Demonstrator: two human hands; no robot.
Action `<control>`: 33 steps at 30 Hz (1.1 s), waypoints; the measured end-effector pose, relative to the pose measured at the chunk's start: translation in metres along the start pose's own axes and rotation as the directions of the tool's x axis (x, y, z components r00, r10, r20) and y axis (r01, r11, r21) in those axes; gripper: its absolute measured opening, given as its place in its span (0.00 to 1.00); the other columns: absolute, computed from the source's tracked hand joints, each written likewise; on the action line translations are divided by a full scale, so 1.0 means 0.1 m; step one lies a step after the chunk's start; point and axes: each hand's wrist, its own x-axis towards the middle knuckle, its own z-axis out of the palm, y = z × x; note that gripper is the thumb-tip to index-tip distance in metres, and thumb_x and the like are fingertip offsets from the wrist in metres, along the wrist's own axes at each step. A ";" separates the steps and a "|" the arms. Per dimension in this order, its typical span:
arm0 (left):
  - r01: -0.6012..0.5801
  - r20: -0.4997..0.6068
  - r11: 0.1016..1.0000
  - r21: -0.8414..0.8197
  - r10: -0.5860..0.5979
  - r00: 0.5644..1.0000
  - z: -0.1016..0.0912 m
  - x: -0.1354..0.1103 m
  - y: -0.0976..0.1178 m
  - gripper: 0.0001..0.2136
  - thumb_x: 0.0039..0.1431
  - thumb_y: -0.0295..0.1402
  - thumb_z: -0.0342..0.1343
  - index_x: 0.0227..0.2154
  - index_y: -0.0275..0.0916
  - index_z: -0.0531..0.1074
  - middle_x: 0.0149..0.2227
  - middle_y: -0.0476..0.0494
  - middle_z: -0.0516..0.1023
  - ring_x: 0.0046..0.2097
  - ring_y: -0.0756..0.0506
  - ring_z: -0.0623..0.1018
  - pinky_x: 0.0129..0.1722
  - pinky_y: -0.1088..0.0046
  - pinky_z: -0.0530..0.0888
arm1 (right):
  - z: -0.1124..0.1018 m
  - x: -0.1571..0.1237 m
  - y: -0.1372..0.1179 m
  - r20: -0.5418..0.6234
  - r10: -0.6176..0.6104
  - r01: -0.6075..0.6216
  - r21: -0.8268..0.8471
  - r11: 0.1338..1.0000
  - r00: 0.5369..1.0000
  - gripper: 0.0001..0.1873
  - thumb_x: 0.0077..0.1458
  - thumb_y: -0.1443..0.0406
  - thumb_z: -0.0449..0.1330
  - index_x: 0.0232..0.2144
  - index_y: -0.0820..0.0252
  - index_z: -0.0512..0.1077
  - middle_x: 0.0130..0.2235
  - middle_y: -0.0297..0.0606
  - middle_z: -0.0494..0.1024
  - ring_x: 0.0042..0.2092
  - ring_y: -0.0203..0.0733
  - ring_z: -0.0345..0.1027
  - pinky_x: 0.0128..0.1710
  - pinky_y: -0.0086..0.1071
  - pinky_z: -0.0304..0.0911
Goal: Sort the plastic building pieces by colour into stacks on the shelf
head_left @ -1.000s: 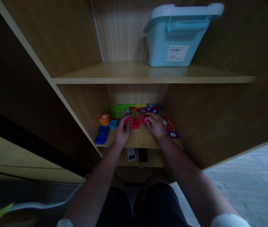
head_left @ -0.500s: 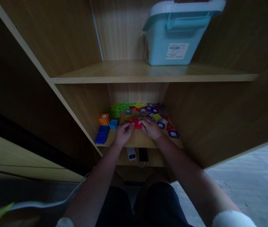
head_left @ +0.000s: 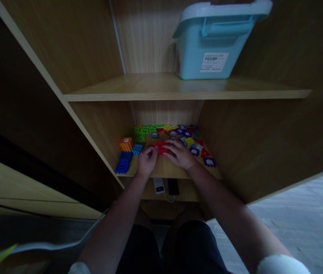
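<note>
A wooden cabinet seen from above, with a low shelf [head_left: 167, 171] holding scattered toy tiles. At far left sit a blue stack [head_left: 123, 163] and an orange block [head_left: 125, 144]. Next, the left hand [head_left: 147, 160] curls its fingers around the left end of a red tile cluster [head_left: 159, 147]; the right hand [head_left: 181, 154], fingers spread flat, presses on its right end. The step appears to be joining red pieces together. Pressing them home likely calls for steady, even pressure from both hands. Loose purple tiles [head_left: 208, 162] lie at right; a pale blue bin [head_left: 207, 45] stands on the shelf above.
</note>
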 end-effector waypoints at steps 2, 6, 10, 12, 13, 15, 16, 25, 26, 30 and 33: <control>0.003 0.006 1.000 0.000 -0.003 1.000 0.01 0.00 -0.02 0.19 0.72 0.46 0.55 0.26 0.41 0.73 0.28 0.50 0.75 0.33 0.48 0.74 0.37 0.72 0.71 | 0.00 0.01 0.01 -0.024 -0.002 0.002 0.017 1.000 1.000 0.17 0.69 0.57 0.64 0.58 0.46 0.77 0.60 0.44 0.78 0.60 0.52 0.75 0.62 0.52 0.74; 0.007 -0.020 1.000 -0.007 -0.007 1.000 0.03 0.01 -0.06 0.15 0.72 0.47 0.55 0.36 0.43 0.78 0.38 0.45 0.82 0.42 0.45 0.80 0.46 0.69 0.75 | -0.01 0.01 0.09 -0.135 0.098 -0.091 0.061 0.994 0.986 0.12 0.68 0.58 0.65 0.53 0.47 0.79 0.59 0.44 0.79 0.60 0.51 0.75 0.63 0.51 0.72; 0.030 -0.098 1.000 0.000 -0.030 0.995 0.04 0.03 -0.10 0.15 0.74 0.48 0.53 0.41 0.44 0.78 0.44 0.41 0.84 0.49 0.41 0.82 0.53 0.64 0.76 | -0.01 -0.01 0.23 -0.186 0.243 -0.221 0.129 0.967 0.952 0.10 0.66 0.58 0.65 0.48 0.49 0.80 0.54 0.43 0.82 0.57 0.49 0.77 0.61 0.49 0.73; 0.035 -0.098 0.999 0.006 -0.035 0.995 0.04 0.03 -0.11 0.15 0.74 0.47 0.52 0.41 0.44 0.78 0.45 0.41 0.84 0.50 0.41 0.82 0.54 0.64 0.76 | 0.00 -0.02 0.28 -0.161 0.273 -0.248 0.160 0.955 0.948 0.09 0.64 0.58 0.66 0.45 0.50 0.80 0.51 0.41 0.83 0.54 0.49 0.78 0.59 0.48 0.74; 0.038 -0.092 0.999 0.008 -0.037 0.995 0.04 0.03 -0.11 0.15 0.74 0.47 0.52 0.41 0.44 0.78 0.45 0.41 0.84 0.50 0.41 0.82 0.55 0.64 0.76 | 0.01 -0.03 0.30 -0.140 0.277 -0.252 0.172 0.952 0.950 0.08 0.64 0.58 0.66 0.44 0.50 0.80 0.50 0.41 0.84 0.53 0.48 0.78 0.59 0.47 0.74; 0.043 -0.081 0.999 0.009 -0.042 0.996 0.03 0.03 -0.11 0.14 0.75 0.45 0.51 0.41 0.43 0.78 0.45 0.41 0.84 0.50 0.42 0.82 0.54 0.64 0.76 | 0.03 -0.03 0.31 -0.096 0.269 -0.248 0.192 0.950 0.958 0.08 0.63 0.58 0.67 0.43 0.51 0.81 0.49 0.41 0.84 0.53 0.48 0.79 0.58 0.47 0.73; 0.045 -0.077 0.999 0.010 -0.044 0.996 0.04 0.03 -0.12 0.14 0.75 0.45 0.51 0.41 0.43 0.78 0.45 0.41 0.84 0.50 0.42 0.82 0.54 0.64 0.76 | 0.04 -0.02 0.30 -0.077 0.263 -0.244 0.203 0.948 0.962 0.07 0.62 0.58 0.67 0.42 0.51 0.81 0.49 0.41 0.84 0.53 0.48 0.79 0.59 0.47 0.73; 0.043 -0.054 0.999 0.021 -0.041 0.998 0.05 0.04 -0.19 0.12 0.74 0.40 0.51 0.41 0.44 0.78 0.46 0.41 0.85 0.50 0.41 0.82 0.55 0.61 0.77 | 0.05 -0.01 0.26 -0.008 0.275 -0.263 0.276 0.925 0.961 0.10 0.61 0.55 0.69 0.42 0.51 0.81 0.51 0.41 0.85 0.54 0.48 0.80 0.61 0.49 0.72; 0.041 -0.054 0.999 0.019 -0.040 0.998 0.05 0.04 -0.18 0.11 0.74 0.40 0.51 0.41 0.44 0.78 0.45 0.41 0.85 0.50 0.41 0.82 0.55 0.61 0.77 | 0.05 -0.01 0.26 0.000 0.276 -0.265 0.276 0.924 0.961 0.10 0.61 0.55 0.69 0.42 0.51 0.81 0.51 0.41 0.86 0.53 0.48 0.80 0.60 0.49 0.72; 0.048 -0.048 0.999 0.010 -0.048 0.998 0.04 0.04 -0.15 0.10 0.74 0.39 0.52 0.41 0.44 0.78 0.45 0.41 0.85 0.49 0.41 0.83 0.54 0.62 0.77 | 0.07 -0.02 0.29 0.030 0.279 -0.276 0.278 0.920 0.960 0.10 0.62 0.55 0.68 0.42 0.50 0.81 0.51 0.40 0.86 0.53 0.48 0.80 0.60 0.48 0.72; 0.059 -0.042 0.998 0.013 -0.059 0.997 0.04 0.04 -0.15 0.11 0.74 0.39 0.52 0.41 0.44 0.78 0.44 0.42 0.85 0.49 0.41 0.83 0.54 0.63 0.77 | 0.10 -0.04 0.31 0.036 0.293 -0.292 0.268 0.918 0.955 0.10 0.62 0.56 0.68 0.44 0.51 0.80 0.49 0.39 0.86 0.52 0.48 0.80 0.59 0.48 0.72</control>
